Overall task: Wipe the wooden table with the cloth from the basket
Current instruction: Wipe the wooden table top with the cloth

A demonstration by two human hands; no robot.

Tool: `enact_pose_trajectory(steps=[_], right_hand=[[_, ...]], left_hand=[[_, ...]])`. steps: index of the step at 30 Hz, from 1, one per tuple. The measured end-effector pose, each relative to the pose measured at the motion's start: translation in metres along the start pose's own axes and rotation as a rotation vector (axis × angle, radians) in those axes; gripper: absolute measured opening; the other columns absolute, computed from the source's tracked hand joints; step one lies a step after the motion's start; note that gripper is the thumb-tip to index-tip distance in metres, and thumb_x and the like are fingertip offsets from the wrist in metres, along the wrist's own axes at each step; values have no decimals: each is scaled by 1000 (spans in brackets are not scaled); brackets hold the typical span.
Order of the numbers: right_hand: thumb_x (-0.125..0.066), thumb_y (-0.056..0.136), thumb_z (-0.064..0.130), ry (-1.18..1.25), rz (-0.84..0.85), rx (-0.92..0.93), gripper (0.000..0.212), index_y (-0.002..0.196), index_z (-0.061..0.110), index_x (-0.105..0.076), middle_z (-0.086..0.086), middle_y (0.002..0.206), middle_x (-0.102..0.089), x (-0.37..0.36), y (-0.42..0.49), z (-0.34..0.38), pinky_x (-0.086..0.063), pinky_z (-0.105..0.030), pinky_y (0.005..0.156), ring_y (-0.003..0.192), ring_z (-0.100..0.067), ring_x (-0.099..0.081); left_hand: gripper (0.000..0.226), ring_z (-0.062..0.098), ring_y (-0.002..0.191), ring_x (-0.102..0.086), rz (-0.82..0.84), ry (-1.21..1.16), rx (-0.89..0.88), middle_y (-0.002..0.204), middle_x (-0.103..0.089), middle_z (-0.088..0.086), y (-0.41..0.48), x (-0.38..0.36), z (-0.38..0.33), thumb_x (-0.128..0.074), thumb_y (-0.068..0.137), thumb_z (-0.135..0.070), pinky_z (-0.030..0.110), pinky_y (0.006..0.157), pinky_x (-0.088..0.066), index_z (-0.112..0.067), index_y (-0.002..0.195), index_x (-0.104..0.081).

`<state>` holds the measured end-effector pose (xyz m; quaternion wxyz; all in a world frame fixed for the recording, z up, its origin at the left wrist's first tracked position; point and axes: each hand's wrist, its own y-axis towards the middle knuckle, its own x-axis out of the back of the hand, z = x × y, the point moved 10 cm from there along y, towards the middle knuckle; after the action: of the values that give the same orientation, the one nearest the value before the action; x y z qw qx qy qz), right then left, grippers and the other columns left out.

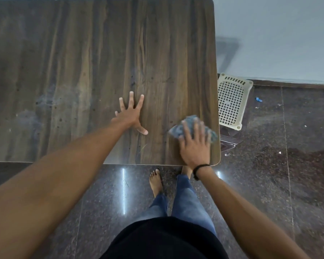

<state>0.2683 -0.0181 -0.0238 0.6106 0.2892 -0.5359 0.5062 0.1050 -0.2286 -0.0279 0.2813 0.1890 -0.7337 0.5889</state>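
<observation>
While right hand [194, 146] presses cloth [175, 130], smudged wooden table [101, 53], glossy floor [269, 174], basket [231, 101] beside

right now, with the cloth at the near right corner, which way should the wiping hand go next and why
Probably sweep the right hand and cloth leftward along the near edge. The hand presses the cloth flat at the right corner of the table, and pale smudges show further left. The left hand rests flat in between.
</observation>
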Motion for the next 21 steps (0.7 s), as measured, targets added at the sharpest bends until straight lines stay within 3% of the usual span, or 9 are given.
enact_pose_trajectory(steps=[3, 4, 8, 9, 11, 13, 16, 17, 21], right_hand=[[-28, 106, 50, -144, 77, 606, 55, 160, 42, -17, -1, 170, -8, -22, -39, 43, -5, -51, 125, 156, -24, -10], [-28, 106, 51, -159, 66, 627, 54, 159, 45, -15, 2, 170, -7, -14, -30, 32, -4, -49, 126, 156, -23, -10], [-28, 106, 51, 1, -24, -33, 55, 159, 42, -17, -1, 170, -7, 2, 9, -8, 9, -48, 123, 156, -26, -6], [-25, 106, 52, -31, -2, 53, 55, 160, 42, -15, -3, 170, -4, -7, -3, 14, 8, -50, 123, 156, -27, -4], [-20, 107, 54, -124, 43, 468, 54, 159, 44, -15, -1, 170, -5, -23, -35, 49, -3, -53, 125, 156, -26, -7], [-21, 106, 55, -131, 10, 505, 52, 158, 48, -19, 2, 169, -14, -12, -25, 30, -11, -50, 125, 155, -23, -15], [-30, 103, 53, 25, -143, -186, 54, 157, 42, -28, -2, 168, -20, 9, 0, -23, -6, -51, 124, 154, -26, -16], [-29, 104, 52, 20, -115, -212, 56, 158, 41, -24, -3, 168, -16, 3, -2, -11, -2, -51, 124, 155, -28, -13], [-24, 104, 56, -119, -11, 379, 56, 158, 47, -13, 3, 169, -13, -6, 1, 29, -7, -47, 125, 155, -22, -15]], left_hand=[[157, 46, 142, 34, 0, 2, -5, 152, 50, -1, 3, -1, -1, -94, 56, -50, 74, 111, -10, -40, 150, 31], [157, 46, 143, 33, -14, -8, -11, 152, 48, -2, 3, 0, -1, -94, 55, -50, 74, 111, -11, -40, 151, 30], [157, 46, 143, 32, -27, -25, -27, 154, 47, -2, 2, 1, 2, -95, 54, -50, 75, 111, -12, -41, 152, 28], [157, 46, 144, 32, -27, -25, -34, 154, 47, -2, 2, 1, 1, -95, 54, -50, 75, 111, -12, -40, 152, 27], [157, 46, 144, 31, -25, -17, -38, 154, 46, -2, 2, 1, -1, -94, 54, -51, 74, 111, -13, -40, 152, 27], [156, 46, 144, 30, -28, -6, -24, 155, 46, -1, 1, 3, -1, -94, 56, -51, 74, 112, -15, -39, 152, 28], [155, 47, 144, 30, -7, 1, -20, 154, 47, 0, 0, 2, -1, -93, 58, -51, 73, 112, -15, -38, 152, 29], [154, 47, 144, 31, -5, 4, -21, 153, 47, 0, -1, 2, -1, -93, 58, -51, 73, 112, -14, -37, 152, 30], [153, 46, 142, 33, 13, 5, -18, 152, 49, 1, 0, 4, -4, -92, 61, -48, 73, 113, -12, -36, 151, 31]])
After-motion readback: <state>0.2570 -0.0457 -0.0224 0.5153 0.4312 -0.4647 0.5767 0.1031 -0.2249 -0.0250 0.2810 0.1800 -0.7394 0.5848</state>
